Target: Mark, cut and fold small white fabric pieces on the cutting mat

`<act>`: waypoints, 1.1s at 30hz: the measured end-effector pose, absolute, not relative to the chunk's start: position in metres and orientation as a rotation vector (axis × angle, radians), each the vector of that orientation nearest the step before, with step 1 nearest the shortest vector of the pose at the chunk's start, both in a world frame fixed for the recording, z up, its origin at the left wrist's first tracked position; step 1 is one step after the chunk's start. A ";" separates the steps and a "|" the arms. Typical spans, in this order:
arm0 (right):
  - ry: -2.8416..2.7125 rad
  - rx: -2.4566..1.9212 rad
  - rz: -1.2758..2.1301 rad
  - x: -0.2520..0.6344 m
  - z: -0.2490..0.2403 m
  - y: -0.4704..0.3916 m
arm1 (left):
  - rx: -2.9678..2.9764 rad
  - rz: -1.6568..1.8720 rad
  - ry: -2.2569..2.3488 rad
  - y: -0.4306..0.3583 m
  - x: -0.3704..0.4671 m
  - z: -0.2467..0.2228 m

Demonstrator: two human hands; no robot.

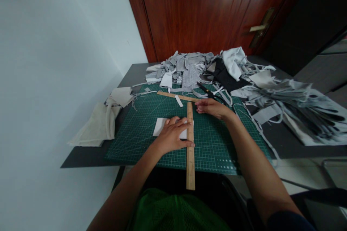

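Observation:
My left hand (173, 135) lies with spread fingers on a white piece (159, 126) and on the wooden ruler (190, 162), which runs lengthwise toward me and overhangs the front edge of the green cutting mat (130, 144). Its thumb and fingertips press on the ruler. My right hand (210, 108) is just right of the ruler's far end, its fingers curled together; whether something small is between them is hidden. A second wooden ruler (170, 95) lies crosswise farther back, with a narrow white strip (179, 101) against it. Black scissors (207, 91) rest behind my right hand.
Grey and white fabric scraps (189, 66) are heaped along the back, beside black cloth (225, 75). Stacked grey fabric (311, 104) lies at the right. Cream cloth pieces (94, 126) sit on the left edge of the dark table (81, 157). A wooden door (189, 14) stands behind.

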State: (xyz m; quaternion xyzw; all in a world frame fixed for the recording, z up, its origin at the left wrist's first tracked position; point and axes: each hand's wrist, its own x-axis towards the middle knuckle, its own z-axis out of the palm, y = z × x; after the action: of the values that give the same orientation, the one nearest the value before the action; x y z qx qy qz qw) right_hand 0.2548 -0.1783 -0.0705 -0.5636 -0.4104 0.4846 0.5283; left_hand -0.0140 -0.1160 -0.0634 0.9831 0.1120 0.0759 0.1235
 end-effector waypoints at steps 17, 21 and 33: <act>-1.209 -1.515 1.179 0.241 -0.063 -0.180 | 2.885 0.221 0.310 -0.116 -0.014 -0.061; -1.346 -1.534 1.218 0.234 -0.056 -0.187 | 2.889 0.228 0.297 -0.117 -0.014 -0.059; -1.405 -1.614 1.329 0.226 -0.053 -0.190 | 2.896 0.215 0.310 -0.119 -0.014 -0.056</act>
State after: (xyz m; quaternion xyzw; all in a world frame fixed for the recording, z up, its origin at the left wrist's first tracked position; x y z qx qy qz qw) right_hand 0.2260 -0.1904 -0.0534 -0.6098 -0.5311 0.5022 0.3063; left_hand -0.0139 -0.1188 -0.0557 0.9856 0.1056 0.0730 0.1101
